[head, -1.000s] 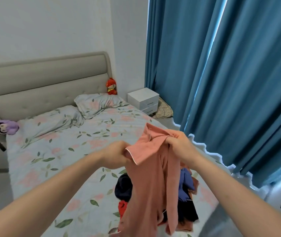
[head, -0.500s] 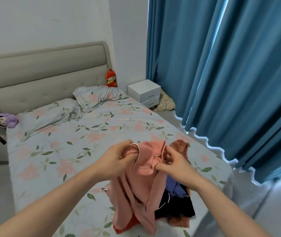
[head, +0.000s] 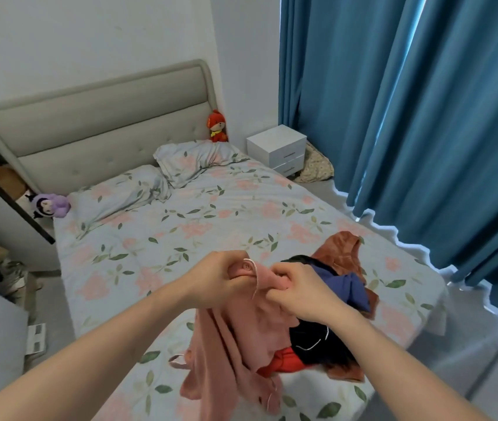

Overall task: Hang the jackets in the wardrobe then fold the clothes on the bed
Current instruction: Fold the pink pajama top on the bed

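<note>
Over the foot of the bed, the left hand and the right hand sit close together, each with fingers curled into the top edge of a pink garment trimmed with white piping. Both hands pinch the cloth near what looks like a button, probably to find the collar or front opening so the piece can be spread out and folded. The rest of the pink garment hangs from that grip and drapes onto the bed, touching the pile of clothes just to the right, where dark, blue, red and rust-brown pieces lie tangled. Beyond them are a pillow, a red toy, a purple doll, a white nightstand and blue curtains. Compared with a second ago, the hands have dropped from chest height to just above the bed and drawn closer together, and the garment now rests partly on the sheet.
</note>
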Available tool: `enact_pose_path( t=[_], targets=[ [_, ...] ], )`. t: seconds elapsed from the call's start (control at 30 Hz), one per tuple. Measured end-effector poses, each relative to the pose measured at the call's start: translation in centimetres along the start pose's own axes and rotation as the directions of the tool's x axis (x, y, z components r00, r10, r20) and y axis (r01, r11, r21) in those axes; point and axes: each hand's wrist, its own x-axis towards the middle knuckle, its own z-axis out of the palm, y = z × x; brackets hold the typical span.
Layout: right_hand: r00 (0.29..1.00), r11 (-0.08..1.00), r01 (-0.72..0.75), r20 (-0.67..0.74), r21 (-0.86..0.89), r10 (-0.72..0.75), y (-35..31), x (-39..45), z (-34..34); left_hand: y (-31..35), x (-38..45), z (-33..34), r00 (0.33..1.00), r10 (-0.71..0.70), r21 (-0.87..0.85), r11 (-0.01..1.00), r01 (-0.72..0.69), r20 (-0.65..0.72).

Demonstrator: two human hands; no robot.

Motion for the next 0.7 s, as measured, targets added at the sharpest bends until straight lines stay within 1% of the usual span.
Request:
enact_pose_path(
  t=[0.07,0.1,0.17,0.2,0.3,0.37,0.43,0.53,0.6,0.63,0.7],
  targets=[
    [1.000,0.996,0.006,-0.018,0.093,-0.004,-1.1,-0.5,1.1,-2.4,-1.9,-0.3,0.992,-0.061,0.027,0.998,0.059,0.107],
    [0.999,0.987,-0.006,-0.030,0.159,0.011,-1.8,-0.9,1.6,-4.0,-2.9,-0.2,0.982,-0.105,0.079,0.992,0.093,0.155],
    [0.998,0.964,0.000,-0.066,0.267,0.018,-3.7,-2.0,3.1,-7.1,-5.2,0.7,0.967,-0.171,0.190,0.973,0.135,0.188],
    [0.995,0.959,0.011,-0.097,0.283,0.017,-4.5,-2.6,4.0,-8.5,-6.4,1.4,0.967,-0.174,0.195,0.971,0.138,0.184],
    [0.984,0.973,0.054,-0.176,0.223,-0.014,-7.6,-4.5,7.1,-12.1,-9.7,3.0,0.981,-0.149,0.051,0.988,0.144,0.125],
    [0.977,0.971,0.062,-0.214,0.229,-0.012,-9.9,-6.1,8.9,-14.4,-11.6,3.6,0.982,-0.128,0.027,0.992,0.126,0.136],
    [0.956,0.965,0.062,-0.293,0.254,0.016,-12.5,-8.0,10.6,-16.8,-13.4,3.9,0.981,-0.116,-0.001,0.993,0.117,0.154],
    [0.883,0.937,0.081,-0.460,0.339,0.090,-15.8,-10.9,13.2,-19.1,-16.0,3.3,0.986,-0.102,-0.066,0.992,0.111,0.132],
    [0.814,0.936,0.090,-0.567,0.341,0.128,-17.2,-12.9,14.6,-19.9,-18.0,2.0,0.991,-0.047,-0.051,0.997,0.054,0.125],
    [0.775,0.940,0.088,-0.615,0.328,0.143,-17.8,-13.9,15.2,-20.5,-18.9,1.1,0.993,-0.012,-0.005,1.000,0.013,0.120],
    [0.700,0.941,0.081,-0.691,0.330,0.182,-18.7,-15.8,15.9,-22.2,-20.1,-1.1,0.994,0.012,0.148,0.989,-0.028,0.112]
  ],
)
